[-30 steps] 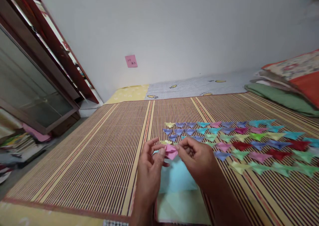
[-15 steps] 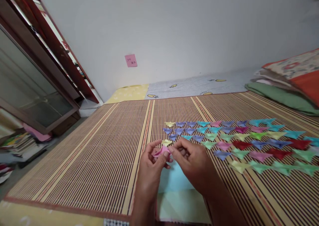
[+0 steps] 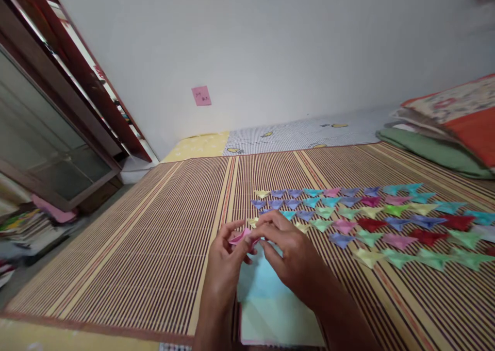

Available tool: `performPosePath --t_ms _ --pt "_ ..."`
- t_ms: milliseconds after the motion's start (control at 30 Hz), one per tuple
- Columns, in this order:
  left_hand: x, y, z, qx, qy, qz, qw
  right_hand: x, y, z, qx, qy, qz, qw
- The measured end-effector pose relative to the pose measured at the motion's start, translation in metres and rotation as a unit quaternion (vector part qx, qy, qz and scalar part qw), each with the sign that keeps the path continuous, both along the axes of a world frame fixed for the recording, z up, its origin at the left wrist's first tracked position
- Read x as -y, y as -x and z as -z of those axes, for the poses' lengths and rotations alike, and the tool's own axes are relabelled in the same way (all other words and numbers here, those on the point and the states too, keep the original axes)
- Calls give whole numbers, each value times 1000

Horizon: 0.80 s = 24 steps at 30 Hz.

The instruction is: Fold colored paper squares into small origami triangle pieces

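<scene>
A small pink folded paper (image 3: 240, 236) is pinched in my left hand (image 3: 227, 255), thumb in front and fingers behind. My right hand (image 3: 294, 255) meets it from the right, its fingertips closed on the paper's right edge and partly covering it. Below both hands lie a light blue sheet (image 3: 261, 279) and a pale green sheet (image 3: 280, 320). Just beyond my fingers, a pale yellow folded paper (image 3: 252, 222) is partly hidden. Rows of folded paper pieces in several colours, such as a red one (image 3: 372, 224), spread out to the right.
All this lies on a striped bamboo mat (image 3: 127, 248). A green cushion (image 3: 429, 150) and an orange-edged pillow (image 3: 472, 129) are stacked at the back right. A pink note (image 3: 201, 96) is stuck on the wall. Books (image 3: 29, 227) sit at far left beside a glass-panelled door (image 3: 58, 150).
My right hand's fingers have moved over the pink paper's upper right side and cover more of it. Both hands appear slightly further left as the view shifts a little.
</scene>
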<state>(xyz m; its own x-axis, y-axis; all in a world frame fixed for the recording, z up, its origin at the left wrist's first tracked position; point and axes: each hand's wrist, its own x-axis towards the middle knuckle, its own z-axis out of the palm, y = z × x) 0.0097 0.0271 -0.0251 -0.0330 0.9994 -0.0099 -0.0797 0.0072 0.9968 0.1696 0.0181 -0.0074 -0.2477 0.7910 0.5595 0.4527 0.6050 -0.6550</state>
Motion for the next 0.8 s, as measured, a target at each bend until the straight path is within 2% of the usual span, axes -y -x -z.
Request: performPosePath --t_ms 200,300,400,533,600,667,800 --pt "-1 2 4 6 10 6 1000 -4 13 9 52 -35 44 997" --pt "-1 1 3 14 11 6 1000 -5 10 10 65 -35 52 996" --pt "-1 4 1 19 -7 -8 1000 -5 -21 8 59 -19 60 996" --pt "-4 11 -1 29 -23 -37 999 -4 -92 15 51 5 180 982" --pt "-4 11 -1 34 -25 -45 998 -5 -122 26 78 27 200 976" --pt "-5 10 -1 38 -26 -42 998 -7 -139 42 120 36 203 971" --pt "-4 8 -2 38 -27 -23 999 -14 -142 73 221 25 211 952"
